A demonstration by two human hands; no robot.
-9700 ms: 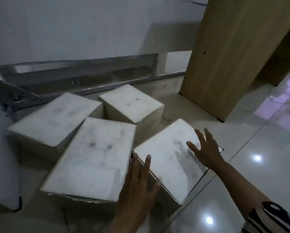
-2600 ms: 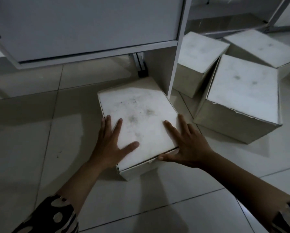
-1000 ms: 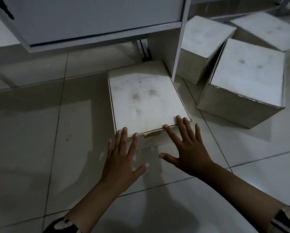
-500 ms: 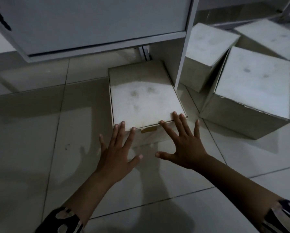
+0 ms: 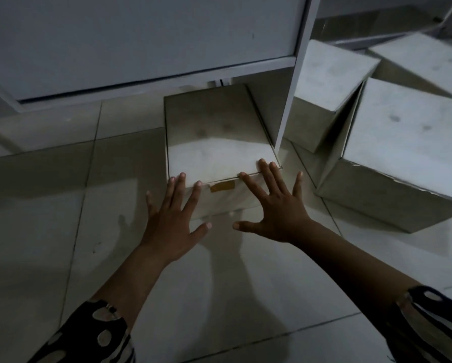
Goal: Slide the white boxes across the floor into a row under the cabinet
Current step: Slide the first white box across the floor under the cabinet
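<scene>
**First box goes under the cabinet**

A person kneeling on the tiled floor (image 5: pixel 49 231) pushes a white box (image 5: pixel 217 153) beneath the grey cabinet (image 5: pixel 141 43). The far half of the box sits in shadow under the cabinet's lower edge, its right side just beside the upright panel (image 5: pixel 290 100). Both hands are spread wide and flat, holding nothing: the left hand (image 5: pixel 172 221) and right hand (image 5: pixel 277 208) press fingertips against the box's near top edge, either side of a strip of tape (image 5: pixel 222 186). Three more boxes (image 5: pixel 403 142) wait in a loose cluster to the right, outside the panel. To finish the step well, the push likely needs to stay even on both hands so the box runs straight and does not catch the panel, leaving room to its left for the row.
</scene>
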